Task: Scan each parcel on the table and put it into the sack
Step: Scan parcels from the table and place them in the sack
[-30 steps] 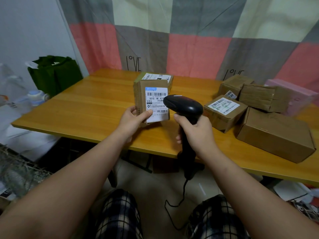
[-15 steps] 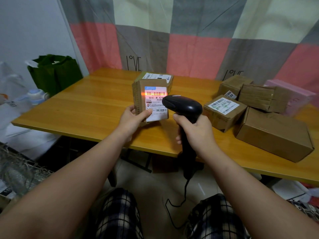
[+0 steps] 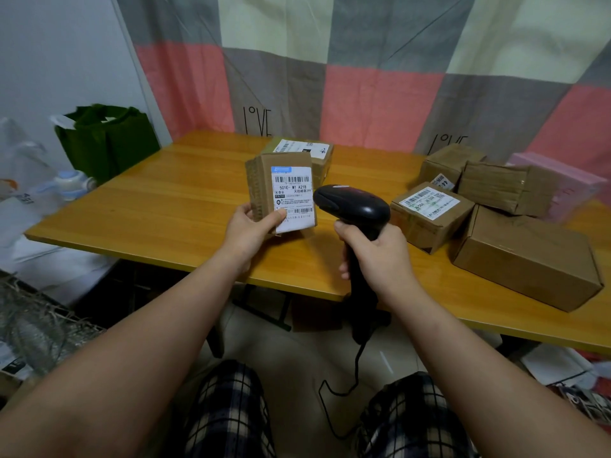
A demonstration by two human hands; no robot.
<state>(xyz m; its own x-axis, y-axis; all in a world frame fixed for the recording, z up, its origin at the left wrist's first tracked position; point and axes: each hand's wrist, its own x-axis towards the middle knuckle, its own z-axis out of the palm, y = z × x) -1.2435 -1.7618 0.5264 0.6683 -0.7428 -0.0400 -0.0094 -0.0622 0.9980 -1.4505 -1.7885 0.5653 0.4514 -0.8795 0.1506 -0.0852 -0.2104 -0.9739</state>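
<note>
One small brown parcel [image 3: 284,190] is held upright above the table [image 3: 165,206] in the left hand [image 3: 251,229], whose thumb presses the lower left corner of the white label while the fingers curl round the back. Just right of that hand, the right hand [image 3: 373,256] is wrapped round the handle of the one black scanner [image 3: 353,203], whose head sits just beside the parcel's right edge. Its cable [image 3: 330,391] hangs down between the knees. Six more parcels lie on the table. One labelled box [image 3: 304,150] is just beyond the left hand, partly hidden by the held parcel. Five are clustered to the right of the right hand: a labelled box [image 3: 429,213] nearest it, two brown boxes [image 3: 496,190] behind, a pink parcel [image 3: 562,180] furthest out, and a large plain box [image 3: 525,259] at the near edge. Well to the left of the left hand, past the table's end, stands one green bag [image 3: 109,140], with a white plastic bag [image 3: 20,153] beside it.
</note>
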